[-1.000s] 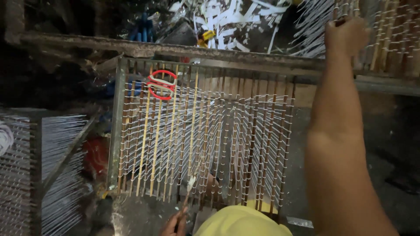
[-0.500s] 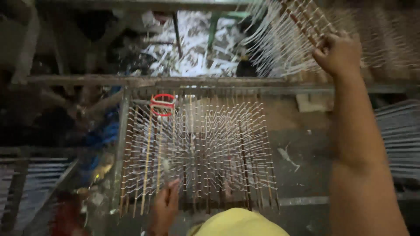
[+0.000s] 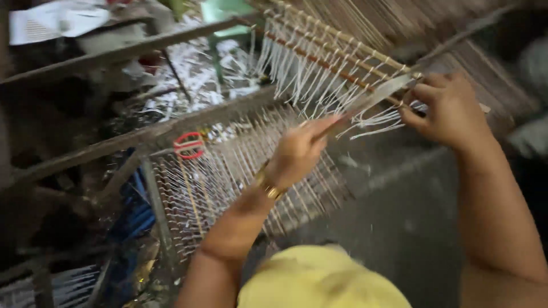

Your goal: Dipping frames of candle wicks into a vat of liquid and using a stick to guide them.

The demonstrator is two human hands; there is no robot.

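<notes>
Head view showed two hands. The left hand (image 3: 299, 151) was closed around one flat blade (image 3: 371, 100). The right hand (image 3: 448, 108) pinched white strings (image 3: 379, 117) hanging from one stick rack (image 3: 337, 54). One red ring (image 3: 189, 145) sat below.

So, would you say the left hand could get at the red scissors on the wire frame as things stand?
Probably yes: the left hand, holding a blade, is just right of the red scissors, with nothing between.

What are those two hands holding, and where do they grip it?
The left hand grips a long flat blade at its near end. The right hand pinches the white strands hanging from the stick rack.
</notes>
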